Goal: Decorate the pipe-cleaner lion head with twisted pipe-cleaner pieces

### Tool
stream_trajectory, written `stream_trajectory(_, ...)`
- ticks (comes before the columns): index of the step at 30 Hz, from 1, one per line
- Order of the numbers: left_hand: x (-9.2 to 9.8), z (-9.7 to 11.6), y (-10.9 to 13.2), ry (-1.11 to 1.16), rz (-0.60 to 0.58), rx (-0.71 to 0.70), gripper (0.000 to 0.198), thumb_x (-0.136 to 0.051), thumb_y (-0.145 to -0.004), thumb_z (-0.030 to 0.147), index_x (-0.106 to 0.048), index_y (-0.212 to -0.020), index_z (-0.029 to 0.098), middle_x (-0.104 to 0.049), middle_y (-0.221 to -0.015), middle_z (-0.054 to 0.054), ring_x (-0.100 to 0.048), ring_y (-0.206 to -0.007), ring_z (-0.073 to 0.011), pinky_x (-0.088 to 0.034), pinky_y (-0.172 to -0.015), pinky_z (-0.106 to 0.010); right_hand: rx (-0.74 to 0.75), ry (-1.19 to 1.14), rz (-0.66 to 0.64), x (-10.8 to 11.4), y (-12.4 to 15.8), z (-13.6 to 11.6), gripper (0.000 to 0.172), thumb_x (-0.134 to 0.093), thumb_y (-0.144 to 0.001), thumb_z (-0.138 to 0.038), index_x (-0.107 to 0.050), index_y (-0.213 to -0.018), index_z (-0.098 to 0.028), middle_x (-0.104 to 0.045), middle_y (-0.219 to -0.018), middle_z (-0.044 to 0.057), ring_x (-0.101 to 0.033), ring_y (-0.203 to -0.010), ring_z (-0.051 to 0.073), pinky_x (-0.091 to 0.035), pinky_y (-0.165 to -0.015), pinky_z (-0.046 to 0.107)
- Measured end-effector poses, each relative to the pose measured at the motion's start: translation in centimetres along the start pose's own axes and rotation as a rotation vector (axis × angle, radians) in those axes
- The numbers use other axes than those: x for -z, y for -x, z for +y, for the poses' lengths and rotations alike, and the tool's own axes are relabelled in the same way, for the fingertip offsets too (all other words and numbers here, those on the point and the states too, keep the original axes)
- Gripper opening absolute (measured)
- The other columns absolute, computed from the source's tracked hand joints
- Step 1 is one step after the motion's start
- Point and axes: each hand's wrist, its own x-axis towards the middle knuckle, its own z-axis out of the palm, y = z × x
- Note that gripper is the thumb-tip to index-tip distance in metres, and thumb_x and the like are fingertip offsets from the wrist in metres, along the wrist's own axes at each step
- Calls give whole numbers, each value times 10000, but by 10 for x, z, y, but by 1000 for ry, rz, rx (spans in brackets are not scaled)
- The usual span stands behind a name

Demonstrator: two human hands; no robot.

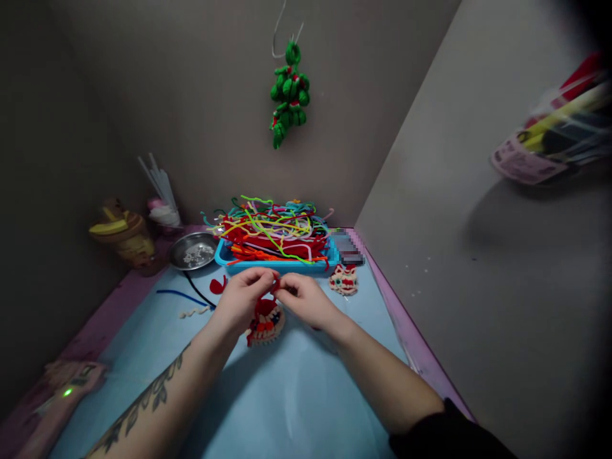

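Yarnwork, a small rounded red-and-cream piece with dark blue touches (266, 324), sits at the middle of my view, below the fingertips and on the wearer's side of them. A short red fuzzy strand (276, 285) runs from about its top up into the grip; that line between piece and pinch is the relation I watch. I make out no clear long axis in the piece, and cannot tell whether it hangs or rests on the pale blue table covering (296, 395). Of the two, the left hand (246, 293) is nearer, its edge just beside the piece.

Both grips look narrow to me: left thumb and fingers pinch the red strand, and the right hand (306, 296) pinches it from the other side, fingers curled, fingertips almost meeting. The forearms slant in from either side, the right one leaving a black sleeve (444, 427).

Just beyond the hands I see a blue plastic tray (282, 268) heaped with multicoloured fuzzy stems (277, 229). A red looped stem (218, 285) lies left of the left hand, and another cream-and-red yarn piece (344, 280) lies right of the tray's near corner.
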Motion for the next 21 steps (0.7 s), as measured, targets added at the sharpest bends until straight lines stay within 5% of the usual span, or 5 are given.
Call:
stream_trajectory(5,-6,3,3,217,-22,34,332,-732,-671,446,-563,-689,161,-663,-796,-28,-600,-745,-153,-476,-712,-277,2,-44,65,-7,1,0,98,-602,-799,-157,-655,-716,-161,-639,-757,-3,-557,-726,129,-416,-679,245)
stream_trajectory(11,9,7,0,5,-59,19,305,-704,-708,418,-673,-817,135,-600,-656,9,-431,-507,-72,-344,-489,-202,76,-109,244,15,3,-8,111,-659,-791,-180,-694,-895,-192,-641,-855,30,-572,-776,144,-448,-670,257)
stream_trajectory(16,9,5,3,-85,-243,92,385,-681,-728,426,-707,-970,128,-557,-588,31,-424,-482,-73,-342,-489,-209,247,-79,216,17,7,-11,204,-602,-834,-154,-698,-986,-252,-575,-941,44,-572,-838,149,-486,-726,284)
stream_trajectory(21,8,10,5,-165,-282,61,483,-658,-734,384,-650,-1143,126,-607,-642,21,-491,-524,-98,-376,-511,-217,270,-22,152,19,8,-13,170,-579,-844,-131,-700,-920,-223,-587,-924,48,-583,-890,161,-486,-804,313)
